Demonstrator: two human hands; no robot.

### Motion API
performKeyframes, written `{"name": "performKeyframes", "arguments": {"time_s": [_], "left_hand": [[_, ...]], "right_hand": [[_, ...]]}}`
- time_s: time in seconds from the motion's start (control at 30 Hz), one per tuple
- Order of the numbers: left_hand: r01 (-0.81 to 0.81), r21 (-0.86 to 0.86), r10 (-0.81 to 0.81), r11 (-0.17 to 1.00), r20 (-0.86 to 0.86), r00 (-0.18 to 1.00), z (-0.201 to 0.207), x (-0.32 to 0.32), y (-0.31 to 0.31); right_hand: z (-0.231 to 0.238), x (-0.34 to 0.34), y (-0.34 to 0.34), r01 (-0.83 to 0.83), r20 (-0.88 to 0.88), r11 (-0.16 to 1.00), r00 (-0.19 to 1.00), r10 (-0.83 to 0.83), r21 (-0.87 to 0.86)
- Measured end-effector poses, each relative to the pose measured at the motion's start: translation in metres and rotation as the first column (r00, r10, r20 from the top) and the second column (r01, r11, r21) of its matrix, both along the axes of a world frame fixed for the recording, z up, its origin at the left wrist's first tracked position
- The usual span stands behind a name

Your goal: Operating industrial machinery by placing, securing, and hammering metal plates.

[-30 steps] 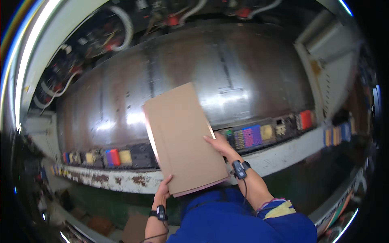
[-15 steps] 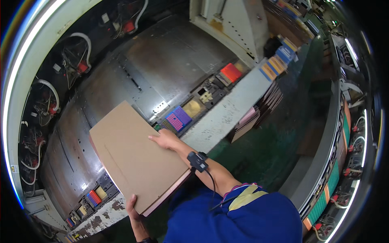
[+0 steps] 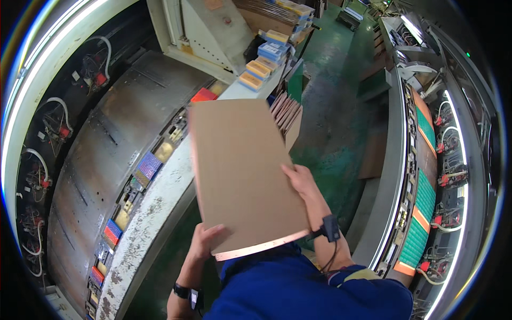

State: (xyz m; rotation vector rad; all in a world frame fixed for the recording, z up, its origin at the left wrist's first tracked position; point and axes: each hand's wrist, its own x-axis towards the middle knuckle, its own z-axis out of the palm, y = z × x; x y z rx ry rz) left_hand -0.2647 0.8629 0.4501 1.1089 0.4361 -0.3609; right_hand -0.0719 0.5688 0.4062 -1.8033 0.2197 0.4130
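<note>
A large flat brown board (image 3: 245,165), its edge copper-pink, is held in front of my body. It looks like a thin stack with a plain sheet on top. My left hand (image 3: 202,240) grips its near left corner, thumb on top and fingers hidden beneath. On the right side edge, my right hand (image 3: 303,184) closes the same way, thumb on the top face. The board is off the machine bed (image 3: 106,128), over the aisle beside the bed's worn white rail (image 3: 144,224). Part of that rail lies hidden behind it.
Small coloured blocks (image 3: 148,166) line the rail's inner side. Yellow and blue packs (image 3: 256,72) sit at its far end. Several pink-edged boards (image 3: 287,114) lean beyond my board. Another machine bed, holding green panels (image 3: 424,194), runs along the right, across the green floor (image 3: 330,101).
Both hands have lifted the board off the left machine bed and carried it right, over the aisle. My view has turned to the right too.
</note>
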Motion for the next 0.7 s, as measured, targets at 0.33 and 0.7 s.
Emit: {"name": "performKeyframes", "arguments": {"time_s": [0.33, 0.7], "left_hand": [[0.005, -0.533, -0.273, 0.846, -0.425, 0.863, -0.150, 0.224, -0.278], [-0.678, -0.291, -0.017, 0.676, -0.925, 0.380, -0.400, 0.405, -0.509]], "right_hand": [[-0.159, 0.079, -0.378, 0.299, -0.572, 0.952, 0.793, -0.209, 0.066], [-0.401, 0.365, -0.537, 0.013, -0.837, 0.989, 0.530, -0.133, -0.149]]}}
